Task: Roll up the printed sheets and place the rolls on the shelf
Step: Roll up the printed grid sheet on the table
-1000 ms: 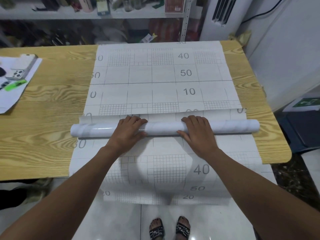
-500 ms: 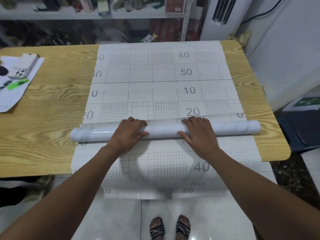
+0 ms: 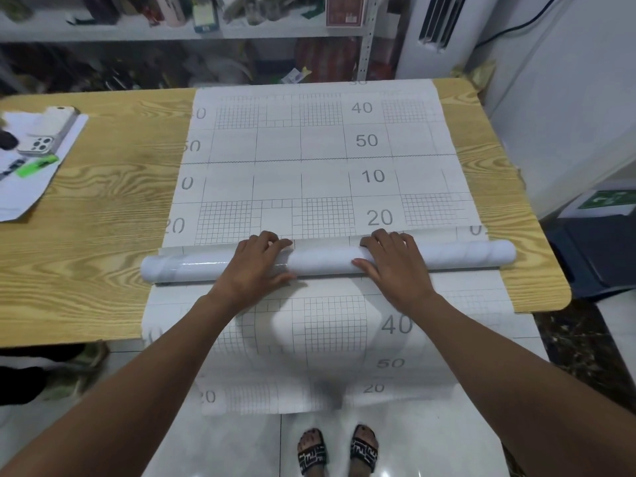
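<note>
The glossy white paper roll [image 3: 323, 261] has edged toward the bottom of the frame, and the printed 20 beyond it (half covered a moment ago) now lies bare. The roll lies across the white gridded printed sheet [image 3: 309, 149] at centre frame, on the wood-grain table [image 3: 103, 218]. The left hand [image 3: 256, 266] and the right hand [image 3: 395, 266] each grip it, fingers curled over its top, thumbs on the near side. The sheet's near end hangs off the table edge. A white phone [image 3: 48, 132] lies at upper left; a cluttered white shelf [image 3: 172, 29] runs along the top.
</note>
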Demonstrator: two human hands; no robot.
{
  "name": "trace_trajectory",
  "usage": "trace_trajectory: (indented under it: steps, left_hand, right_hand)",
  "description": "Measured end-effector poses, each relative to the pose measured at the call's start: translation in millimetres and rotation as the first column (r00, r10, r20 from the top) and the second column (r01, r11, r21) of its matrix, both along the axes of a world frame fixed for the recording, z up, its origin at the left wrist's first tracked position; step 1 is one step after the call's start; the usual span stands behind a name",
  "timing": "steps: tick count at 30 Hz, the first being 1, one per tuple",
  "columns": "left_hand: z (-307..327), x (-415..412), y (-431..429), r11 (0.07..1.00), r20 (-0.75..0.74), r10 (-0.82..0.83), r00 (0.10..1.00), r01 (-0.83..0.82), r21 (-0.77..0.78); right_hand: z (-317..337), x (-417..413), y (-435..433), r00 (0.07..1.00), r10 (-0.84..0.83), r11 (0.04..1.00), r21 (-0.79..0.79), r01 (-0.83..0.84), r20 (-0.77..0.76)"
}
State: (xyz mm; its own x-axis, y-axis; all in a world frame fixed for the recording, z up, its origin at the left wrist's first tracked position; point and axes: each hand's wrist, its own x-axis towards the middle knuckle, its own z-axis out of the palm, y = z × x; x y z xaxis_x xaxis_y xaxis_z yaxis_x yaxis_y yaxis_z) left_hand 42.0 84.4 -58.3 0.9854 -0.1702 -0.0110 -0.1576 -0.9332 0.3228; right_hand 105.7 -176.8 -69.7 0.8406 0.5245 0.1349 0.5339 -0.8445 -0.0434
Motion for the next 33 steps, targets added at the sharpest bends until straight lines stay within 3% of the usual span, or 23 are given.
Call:
trace_trajectory:
  steps: [5,16,26,33]
  left_hand:
    - [1.9,-1.5,-3.6,0.999,0.010,0.003,1.000,-0.003,-0.035]
    - [-6.5,0.5,-4.0,0.999,0.068,-0.020,0.997,0.017,0.040]
    - [-3.2,3.8,-0.1,0.998,0.071,-0.015,0.997,0.010,0.065]
    - [-2.2,4.9,-0.9,0.995,-0.007,0.077,0.997,-0.077,-0.063]
  right_hand:
    - [-2.3,-1.2,-0.4,1.000,-0.005,1.000,-0.002,0.005,0.011]
    - [-7.1,-1.6,-2.6,0.998,-0.006,1.000,-0.017,0.007,0.067]
    - [-0.3,-2.3,-0.8,0.999,-0.023,1.000,-0.017,0.023,0.031]
    - [0.0,-1.8,0.3,1.000,0.008,1.000,-0.005,-0.008,0.005]
